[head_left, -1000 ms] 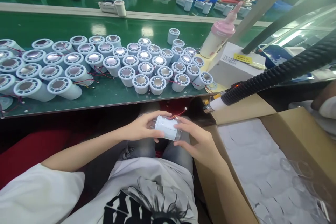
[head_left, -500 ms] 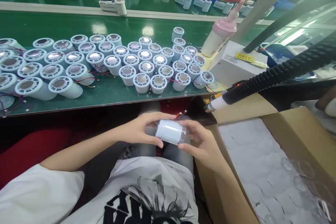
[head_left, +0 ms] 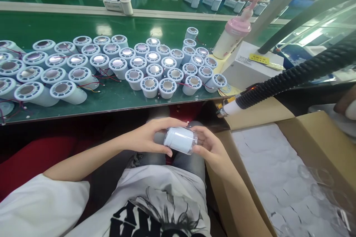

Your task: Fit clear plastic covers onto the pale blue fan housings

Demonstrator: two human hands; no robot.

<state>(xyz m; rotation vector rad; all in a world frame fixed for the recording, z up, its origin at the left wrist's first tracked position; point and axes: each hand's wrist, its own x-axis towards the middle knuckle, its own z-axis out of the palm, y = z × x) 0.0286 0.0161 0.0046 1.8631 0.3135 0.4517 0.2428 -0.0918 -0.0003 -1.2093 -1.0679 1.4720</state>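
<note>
The fingers (head_left: 164,150) of the left hand (head_left: 144,137) and the right hand (head_left: 210,148) curl around a white cylinder (head_left: 179,140), pinching it over the lap, at six o'clock from the counter (head_left: 116,100). Best to grip the ends evenly, clear of its wires. More cylinders (head_left: 150,85) crowd the counter; a cardboard box (head_left: 306,137) sits at three o'clock.

White cylinders (head_left: 150,67) crowd green bench (head_left: 116,100); pink-capped bottle (head_left: 231,33) beside
</note>
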